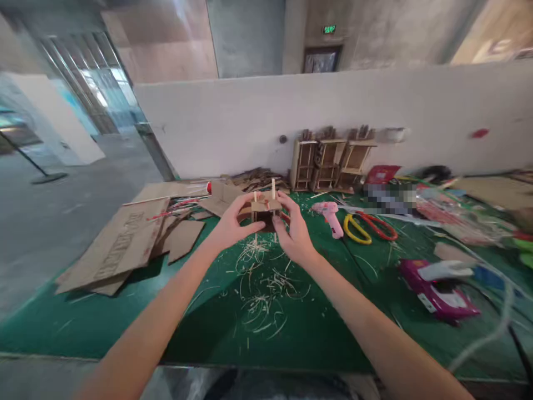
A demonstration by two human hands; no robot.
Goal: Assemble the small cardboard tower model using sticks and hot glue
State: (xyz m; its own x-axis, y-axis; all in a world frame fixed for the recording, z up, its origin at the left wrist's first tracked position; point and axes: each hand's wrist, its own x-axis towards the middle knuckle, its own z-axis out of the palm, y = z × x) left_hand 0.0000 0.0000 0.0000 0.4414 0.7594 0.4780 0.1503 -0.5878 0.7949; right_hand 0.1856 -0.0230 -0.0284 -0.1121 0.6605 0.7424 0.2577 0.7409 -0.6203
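Note:
Between both hands, held above the green table, is a small cardboard model (pixel 265 206) with thin wooden sticks poking out at its top and bottom. My left hand (pixel 236 223) grips its left side, thumb on the front and fingers behind. On the right side, my right hand (pixel 293 232) grips it the same way, fingers curled round the edge. A dark opening shows in the model's front; its back is hidden. Below it, curly pale shavings (pixel 260 303) are strewn over the table. A pink glue gun (pixel 331 215) lies to the right of my right hand.
Cardboard sheets (pixel 120 239) are piled on the left. Scissors with yellow and red handles (pixel 370 228) and a magenta device (pixel 439 291) lie on the green table (pixel 200 339) at right. Wooden shelf-like models (pixel 333 164) lean against the white wall (pixel 233 119).

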